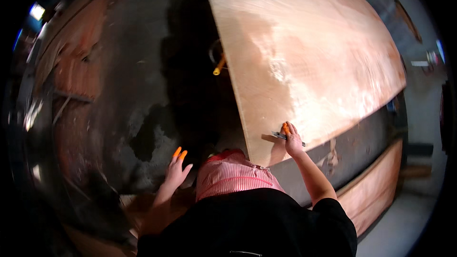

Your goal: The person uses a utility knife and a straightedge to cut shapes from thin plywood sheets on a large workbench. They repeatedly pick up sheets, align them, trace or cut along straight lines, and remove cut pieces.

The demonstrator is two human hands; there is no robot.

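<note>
No legible text, labels, or signs

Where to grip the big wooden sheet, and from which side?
Likely the left edge of the wooden sheet, near its closest corner, from the left: it's broad and flat, with that long edge exposed. The open left hand is on that side; the right hand holds a slim metal tool.
</note>
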